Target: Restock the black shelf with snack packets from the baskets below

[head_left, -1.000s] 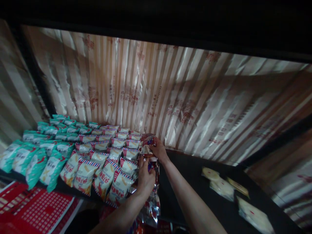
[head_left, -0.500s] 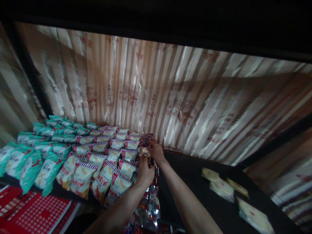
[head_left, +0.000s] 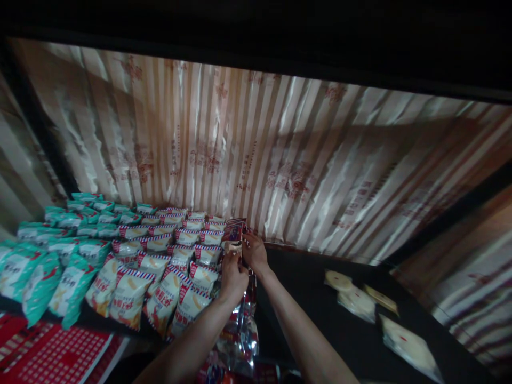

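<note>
Honestly, nearest to me the shiny strip of packets [head_left: 240, 333] is dangling over the front edge of the dark shelf [head_left: 304, 277], and I am judging that to be the main worry. Its weight is pulling downward, and a snag on that edge could be tugging at whatever is held above it. Just beyond, the left hand [head_left: 233, 274] and right hand [head_left: 254, 253] are both pinching closed on the dark red packet [head_left: 234, 231]. It is standing at the back, just right of the striped packets [head_left: 172, 277] and touching the striped backing sheet [head_left: 288, 160]. I am working in poor light, so I cannot tell how firmly the fingers are biting. A slack pinch might be letting the packet tip onto the neighbouring row, and the left wrist is crowding those packets and could be knocking them askew.
</note>
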Motion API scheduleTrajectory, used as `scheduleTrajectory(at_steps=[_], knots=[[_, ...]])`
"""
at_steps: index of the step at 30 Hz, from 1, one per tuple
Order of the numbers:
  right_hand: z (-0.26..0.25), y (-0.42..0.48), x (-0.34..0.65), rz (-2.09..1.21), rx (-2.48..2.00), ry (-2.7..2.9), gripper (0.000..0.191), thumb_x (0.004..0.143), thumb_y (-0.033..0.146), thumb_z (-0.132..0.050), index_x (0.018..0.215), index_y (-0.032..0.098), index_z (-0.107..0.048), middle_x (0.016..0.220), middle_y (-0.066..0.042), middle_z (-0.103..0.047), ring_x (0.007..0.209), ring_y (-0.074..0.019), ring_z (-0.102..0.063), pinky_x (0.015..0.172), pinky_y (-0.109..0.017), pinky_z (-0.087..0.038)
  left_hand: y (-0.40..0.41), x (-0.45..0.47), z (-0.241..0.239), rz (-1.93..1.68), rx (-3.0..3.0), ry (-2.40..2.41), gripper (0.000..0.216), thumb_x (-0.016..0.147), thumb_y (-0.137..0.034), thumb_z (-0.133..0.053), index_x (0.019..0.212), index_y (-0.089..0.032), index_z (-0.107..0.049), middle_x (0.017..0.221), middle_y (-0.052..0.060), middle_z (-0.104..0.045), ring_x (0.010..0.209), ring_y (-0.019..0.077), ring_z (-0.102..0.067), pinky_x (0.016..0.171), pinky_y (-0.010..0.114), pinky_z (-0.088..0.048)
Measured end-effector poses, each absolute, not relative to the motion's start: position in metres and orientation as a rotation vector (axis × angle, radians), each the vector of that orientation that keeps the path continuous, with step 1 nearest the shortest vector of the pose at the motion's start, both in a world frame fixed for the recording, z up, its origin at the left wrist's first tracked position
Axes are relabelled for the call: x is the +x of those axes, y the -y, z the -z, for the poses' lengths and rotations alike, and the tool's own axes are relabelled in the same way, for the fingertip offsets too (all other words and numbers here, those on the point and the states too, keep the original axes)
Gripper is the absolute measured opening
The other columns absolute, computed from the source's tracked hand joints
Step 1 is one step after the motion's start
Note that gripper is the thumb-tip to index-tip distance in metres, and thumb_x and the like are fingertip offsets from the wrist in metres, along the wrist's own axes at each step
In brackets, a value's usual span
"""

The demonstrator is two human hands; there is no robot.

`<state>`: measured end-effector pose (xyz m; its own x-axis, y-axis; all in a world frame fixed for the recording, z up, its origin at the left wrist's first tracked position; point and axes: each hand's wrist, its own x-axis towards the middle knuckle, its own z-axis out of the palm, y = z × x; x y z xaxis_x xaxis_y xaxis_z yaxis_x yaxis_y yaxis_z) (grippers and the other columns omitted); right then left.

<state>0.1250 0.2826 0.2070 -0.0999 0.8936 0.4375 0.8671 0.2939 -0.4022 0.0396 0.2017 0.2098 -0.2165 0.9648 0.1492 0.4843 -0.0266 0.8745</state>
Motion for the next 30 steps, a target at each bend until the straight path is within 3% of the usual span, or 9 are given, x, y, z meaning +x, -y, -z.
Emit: scheduleTrajectory(at_steps=[6, 9, 13, 16, 24, 30], knots=[[-0.219, -0.283, 0.123, 0.042, -1.457, 2.040, 0.033, 0.082, 0.012, -0.043, 0.105, 0.012, -0.066, 0.119, -0.014, -0.061, 0.118, -0.0206, -0.050, 0.106, -0.037, -0.033, -0.204, 0.038, -0.220, -1.093, 1.597, -1.866, 0.047, 0.070, -0.003, -0.044, 0.112, -0.014, -0.060, 0.128, 0.010, -0.055, 0.127, 0.0233, -0.040, 0.110, 0.038, -0.026], [-0.229, -0.288, 0.116, 0.063, -1.403, 2.187, 0.032, 0.085, 0.016, -0.042, 0.106, 0.017, -0.066, 0.116, -0.010, -0.063, 0.118, -0.0185, -0.049, 0.108, -0.038, -0.028, -0.204, 0.039, -0.223, -1.057, 1.651, -1.880, 0.046, 0.073, -0.005, -0.043, 0.115, -0.016, -0.057, 0.130, 0.008, -0.053, 0.129, 0.0228, -0.037, 0.111, 0.039, -0.023], [-0.235, -0.296, 0.105, -0.028, -1.565, 2.258, 0.028, 0.086, 0.031, -0.046, 0.105, 0.028, -0.065, 0.129, -0.004, -0.055, 0.130, -0.0253, -0.033, 0.104, -0.048, -0.027, -0.205, 0.043, -0.219, -0.965, 1.664, -1.894, 0.051, 0.074, -0.008, -0.043, 0.124, -0.012, -0.050, 0.136, 0.013, -0.046, 0.133, 0.0253, -0.031, 0.111, 0.042, -0.023], [-0.230, -0.303, 0.102, -0.106, -1.694, 2.242, 0.028, 0.086, 0.037, -0.045, 0.105, 0.029, -0.065, 0.133, -0.004, -0.050, 0.134, -0.0295, -0.024, 0.102, -0.052, -0.026, -0.206, 0.045, -0.216, -0.954, 1.661, -1.896, 0.054, 0.073, -0.006, -0.043, 0.126, -0.012, -0.049, 0.138, 0.013, -0.044, 0.133, 0.0271, -0.030, 0.110, 0.045, -0.025], [-0.218, -0.314, 0.110, -0.107, -1.615, 2.297, 0.026, 0.084, 0.025, -0.045, 0.097, 0.014, -0.066, 0.113, -0.013, -0.062, 0.113, -0.0213, -0.049, 0.104, -0.038, -0.028, -0.203, 0.045, -0.217, -0.989, 1.737, -1.847, 0.049, 0.071, -0.005, -0.043, 0.118, -0.014, -0.055, 0.135, 0.010, -0.048, 0.133, 0.0240, -0.030, 0.112, 0.042, -0.023], [-0.211, -0.321, 0.114, -0.133, -1.574, 2.255, 0.024, 0.083, 0.023, -0.048, 0.097, 0.014, -0.066, 0.110, -0.013, -0.063, 0.113, -0.0198, -0.051, 0.105, -0.035, -0.028, -0.205, 0.045, -0.218, -0.931, 1.790, -1.865, 0.044, 0.075, -0.006, -0.041, 0.116, -0.009, -0.057, 0.134, 0.012, -0.049, 0.131, 0.0226, -0.034, 0.112, 0.038, -0.024]])
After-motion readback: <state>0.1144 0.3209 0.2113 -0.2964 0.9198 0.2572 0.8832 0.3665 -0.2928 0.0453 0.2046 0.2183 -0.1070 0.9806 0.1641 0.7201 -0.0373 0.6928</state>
